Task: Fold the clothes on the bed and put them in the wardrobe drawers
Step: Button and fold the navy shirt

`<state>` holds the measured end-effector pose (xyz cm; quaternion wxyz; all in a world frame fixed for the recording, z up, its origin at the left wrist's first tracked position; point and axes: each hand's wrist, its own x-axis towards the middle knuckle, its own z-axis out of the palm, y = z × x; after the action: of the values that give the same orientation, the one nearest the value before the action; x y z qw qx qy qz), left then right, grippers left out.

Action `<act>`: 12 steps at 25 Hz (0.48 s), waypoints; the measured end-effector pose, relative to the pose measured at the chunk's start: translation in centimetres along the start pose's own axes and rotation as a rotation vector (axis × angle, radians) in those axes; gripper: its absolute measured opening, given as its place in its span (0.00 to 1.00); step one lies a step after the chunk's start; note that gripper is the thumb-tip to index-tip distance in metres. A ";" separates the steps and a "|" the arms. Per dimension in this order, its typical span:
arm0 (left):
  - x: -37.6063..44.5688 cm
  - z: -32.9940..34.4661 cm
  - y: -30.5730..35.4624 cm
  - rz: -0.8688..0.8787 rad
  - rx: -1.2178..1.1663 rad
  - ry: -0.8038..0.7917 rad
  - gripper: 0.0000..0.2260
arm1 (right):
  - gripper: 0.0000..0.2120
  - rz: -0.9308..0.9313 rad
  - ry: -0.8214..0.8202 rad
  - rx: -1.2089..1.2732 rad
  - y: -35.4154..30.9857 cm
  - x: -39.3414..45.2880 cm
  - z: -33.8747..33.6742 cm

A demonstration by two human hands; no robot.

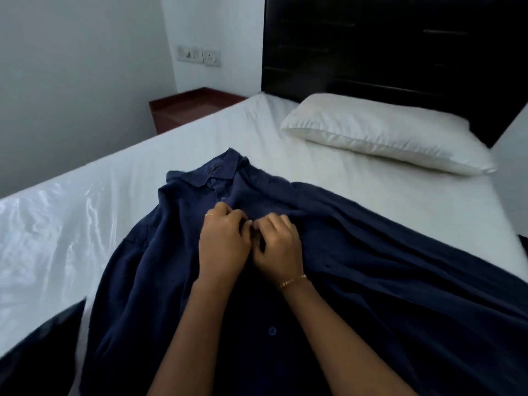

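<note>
A navy shirt [343, 267] lay spread front-up on the bed [143, 172], collar beyond the hands. The left hand [223, 247] and right hand [278, 247] met at its button placket, fingers curled and pinching the cloth. A white pillow [385, 132] sat well beyond the right hand.

bed [371, 201]: white sheet | navy shirt [371, 281] spread | pillow [380, 132]
</note>
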<state>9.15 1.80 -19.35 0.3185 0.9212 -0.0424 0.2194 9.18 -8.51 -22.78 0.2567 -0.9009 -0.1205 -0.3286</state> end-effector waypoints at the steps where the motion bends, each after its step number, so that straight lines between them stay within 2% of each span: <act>1: -0.4 -0.7 1.4 -0.006 0.041 -0.069 0.08 | 0.08 0.018 -0.022 -0.099 0.5 -0.7 -1.3; 4: -5.3 -1.2 3.6 -0.143 0.063 -0.139 0.05 | 0.10 0.155 -0.187 -0.363 1.5 -3.1 -4.4; 7: -9.0 -0.3 2.4 -0.192 0.013 -0.051 0.02 | 0.11 0.180 -0.346 -0.348 1.4 -4.1 -5.8; 9: -8.8 -0.6 1.9 -0.218 -0.006 -0.076 0.04 | 0.15 0.221 -0.521 -0.359 0.5 -3.5 -7.0; 12: -8.3 -1.1 1.8 -0.243 0.005 -0.118 0.07 | 0.17 0.357 -0.561 -0.375 -0.1 -2.8 -7.8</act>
<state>0.85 0.50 -21.15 0.3375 0.9316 0.0512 0.1245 2.90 -12.82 -19.48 0.0975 -0.9940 0.0350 -0.0359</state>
